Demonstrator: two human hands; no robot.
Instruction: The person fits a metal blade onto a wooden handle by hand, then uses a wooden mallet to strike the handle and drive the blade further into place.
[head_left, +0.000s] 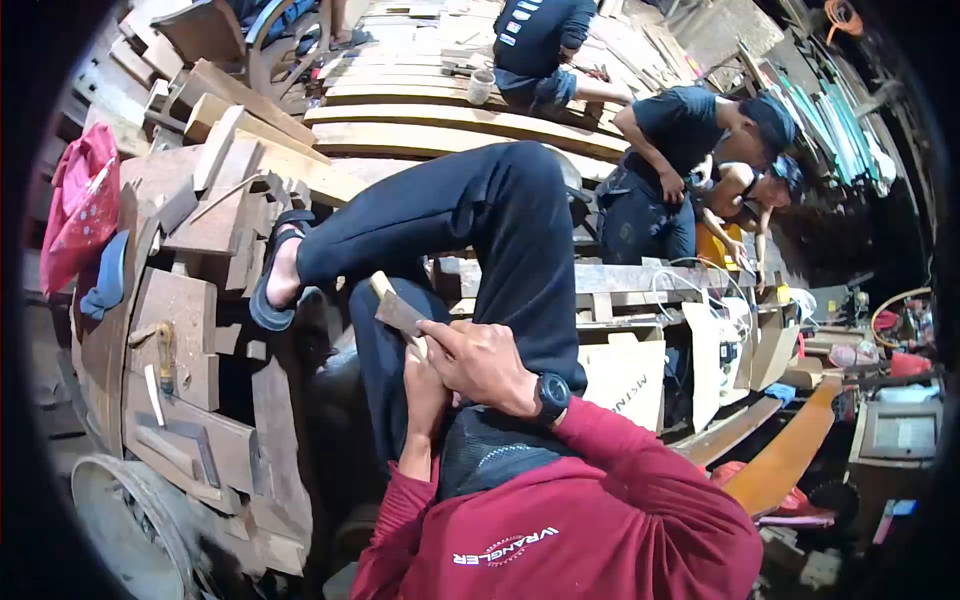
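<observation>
My left hand [424, 388] is closed around the lower end of a pale wooden strip [381, 284] held over my lap, its tip pointing up and left. My right hand [480, 358], with a dark watch on its wrist, is closed on a flat, brown-grey rectangular piece [400, 314]. That piece lies across the strip near its upper end, with my fingertips at its lower edge. I cannot tell whether it is sandpaper or a blade. Both hands touch close together in front of my raised, bent leg.
On the left stands a rough wooden bench [176, 300] with a wood-handled tool [166, 355] and a square [205, 450]. A round metal basin [130, 535] sits below. Long boards [420, 112] lie ahead. Several people work nearby, one in a dark cap [665, 150]. Cardboard [622, 385] stands to the right.
</observation>
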